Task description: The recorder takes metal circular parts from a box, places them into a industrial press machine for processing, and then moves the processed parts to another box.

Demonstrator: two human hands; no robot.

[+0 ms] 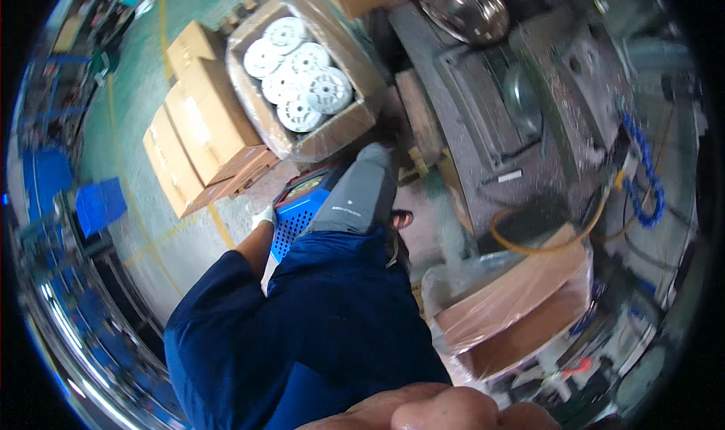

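Bare skin (445, 412), blurred and too close to identify, is filling the lower edge, with a navy work shirt (332, 317) spreading beyond it. Past the shirt's left side, the white-gloved left hand (264, 218) is touching the outer end of a blue perforated crate (285, 232); whether its grip is clamped there or only resting, I cannot tell. The right hand is not showing. The crate is sitting beside the grey trouser leg (355, 196), which is partly covering it, near a plastic-lined cardboard box (362, 109) holding white discs (330, 90). Stacked cartons (192, 128) are standing left of that box. Handling the crate well is probably calling for supporting both ends, holding it level, and watching the clearance between leg, cartons and box.
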